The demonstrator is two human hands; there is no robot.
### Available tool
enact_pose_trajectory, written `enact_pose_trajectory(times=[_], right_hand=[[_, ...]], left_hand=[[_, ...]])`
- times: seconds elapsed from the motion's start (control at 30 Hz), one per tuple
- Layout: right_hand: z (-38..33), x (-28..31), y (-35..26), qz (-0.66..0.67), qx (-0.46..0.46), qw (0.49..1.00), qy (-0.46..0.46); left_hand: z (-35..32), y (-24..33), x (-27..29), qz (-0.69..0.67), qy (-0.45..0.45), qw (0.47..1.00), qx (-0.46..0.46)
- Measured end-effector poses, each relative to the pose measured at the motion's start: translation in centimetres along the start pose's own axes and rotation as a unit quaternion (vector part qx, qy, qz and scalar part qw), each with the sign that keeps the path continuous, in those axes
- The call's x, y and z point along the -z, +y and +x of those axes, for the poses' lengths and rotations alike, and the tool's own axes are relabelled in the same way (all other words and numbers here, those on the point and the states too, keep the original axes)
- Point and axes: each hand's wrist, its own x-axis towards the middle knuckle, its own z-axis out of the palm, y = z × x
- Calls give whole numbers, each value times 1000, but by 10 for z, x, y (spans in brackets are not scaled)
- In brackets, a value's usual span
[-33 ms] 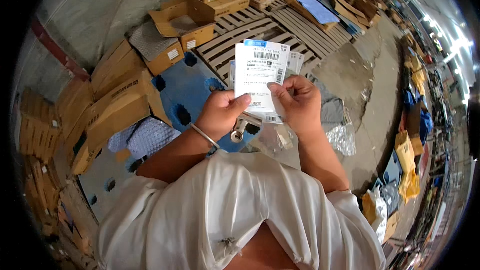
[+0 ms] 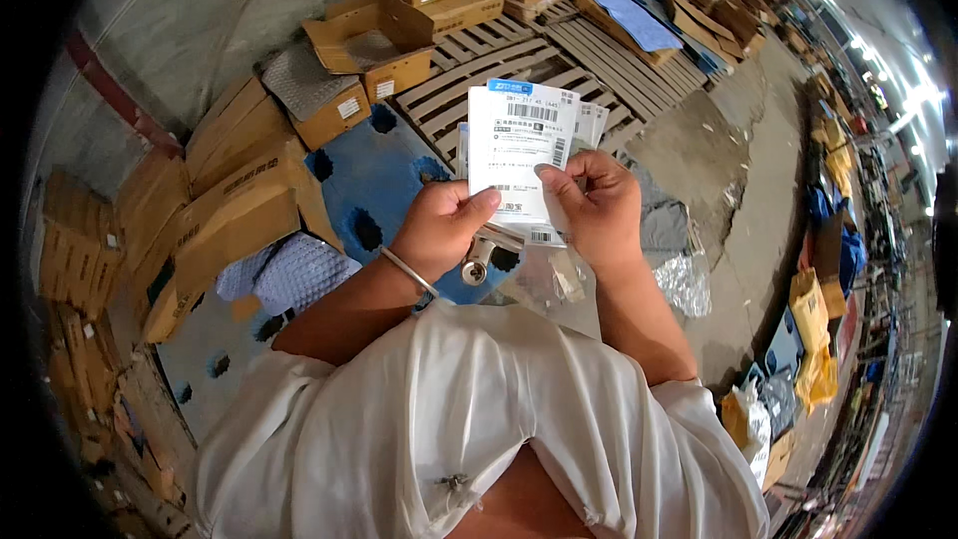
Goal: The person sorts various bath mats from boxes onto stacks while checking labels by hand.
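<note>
Both of my hands hold up a small sheaf of white shipping labels (image 2: 519, 155) in front of me. The top label has barcodes, printed lines and a blue patch at its upper edge; more labels show behind it on the right. My left hand (image 2: 444, 225) is closed on the lower left edge, thumb on the face. Closed on the right edge, my right hand (image 2: 601, 205) presses its thumb near a barcode. A metal bulldog clip (image 2: 477, 268) shows just under the sheaf beside my left hand; what it grips is hidden.
Blue perforated pallets (image 2: 364, 175) and slatted wooden pallets (image 2: 479, 70) lie ahead. An open cardboard box (image 2: 394, 75) and several other boxes stand to the left. Clear plastic wrap (image 2: 684, 284) lies on the floor, with yellow parcels (image 2: 813, 309) along the right.
The surroundings have shifted very slightly in the picture. Both hands keep the same hold on the labels.
</note>
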Motion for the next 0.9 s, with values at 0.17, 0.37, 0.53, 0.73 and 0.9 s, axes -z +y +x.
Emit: enact_pose_trajectory(times=[0.17, 0.37, 0.53, 0.73, 0.9], right_hand=[[34, 31, 38, 117, 48, 992, 10], [86, 84, 20, 140, 81, 987, 15], [99, 83, 22, 278, 132, 951, -29], [106, 99, 34, 371, 109, 922, -29], [115, 104, 44, 398, 135, 906, -50]], left_hand=[[17, -10, -21, 39, 68, 997, -22], [29, -10, -40, 114, 161, 980, -39], [35, 9, -43, 558, 213, 719, -355], [34, 50, -39, 667, 168, 552, -471], [32, 63, -39, 704, 152, 536, -440]])
